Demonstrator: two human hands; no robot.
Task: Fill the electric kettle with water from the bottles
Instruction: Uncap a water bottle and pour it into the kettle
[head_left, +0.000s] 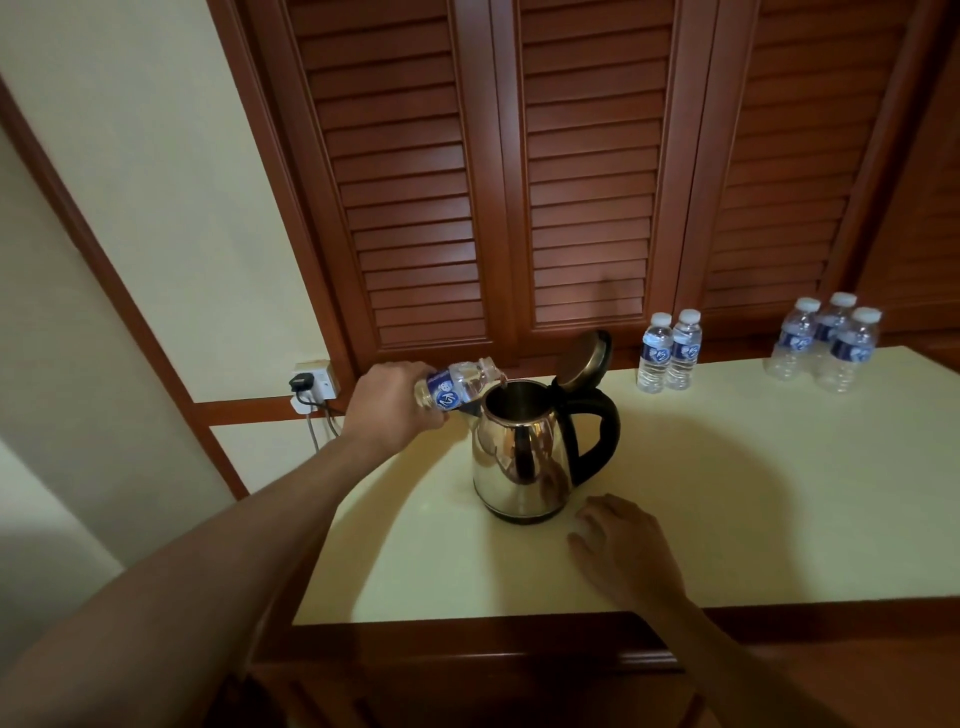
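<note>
A steel electric kettle (519, 457) with a black handle stands on the cream tabletop (753, 493), its lid (584, 361) swung up and open. My left hand (389, 402) grips a small water bottle (460, 387) with a blue label, tipped on its side with the mouth at the kettle's rim. My right hand (623, 551) rests flat on the tabletop just in front and to the right of the kettle, fingers spread, holding nothing.
Two capped bottles (667, 353) stand behind the kettle to the right, and three more bottles (826, 343) at the far right. A wall socket with a plug and cable (311, 387) sits left of the table. Louvred wooden doors (519, 182) rise behind.
</note>
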